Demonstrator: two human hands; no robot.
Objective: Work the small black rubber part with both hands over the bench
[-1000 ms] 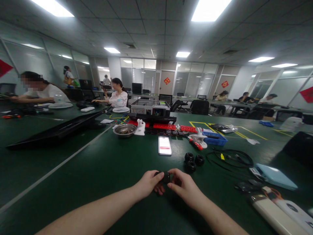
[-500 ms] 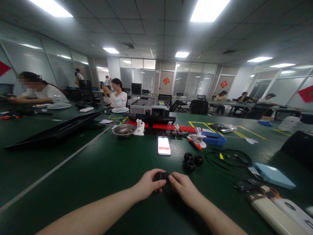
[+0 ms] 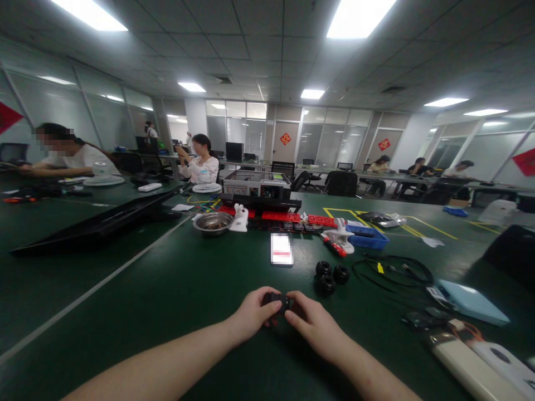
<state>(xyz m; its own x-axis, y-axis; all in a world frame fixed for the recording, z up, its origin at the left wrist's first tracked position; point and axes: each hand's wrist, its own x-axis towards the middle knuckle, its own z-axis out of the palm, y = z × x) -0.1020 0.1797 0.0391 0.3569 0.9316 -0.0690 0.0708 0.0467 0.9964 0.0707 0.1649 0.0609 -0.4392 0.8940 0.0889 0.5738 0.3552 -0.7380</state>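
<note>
Over the near middle of the table, my left hand [image 3: 254,312] is closed round a small black part [image 3: 282,302], its thumb lying across the front. The kind of part cannot be made out, and my fingers cover much of it. At its right end is my right hand [image 3: 311,317], with the index finger at the upper edge and the thumb at the lower. Beyond my right hand, three black wheel-like rings [image 3: 327,284] sit in a cluster. A white-screened phone [image 3: 281,249] lies flat farther ahead.
A metal bowl [image 3: 213,224] holds small pieces. Red strips [image 3: 282,217], a red-handled tool [image 3: 335,247] and a blue tray [image 3: 368,237] stand farther back. Black cable [image 3: 401,267], a light-blue box [image 3: 474,301] and a beige device [image 3: 468,362] lie right. A black panel [image 3: 96,221] leans left.
My right thumb has moved down and away from the index finger, so the right hand's pinch is wider. The left hand keeps its hold on the black part.
</note>
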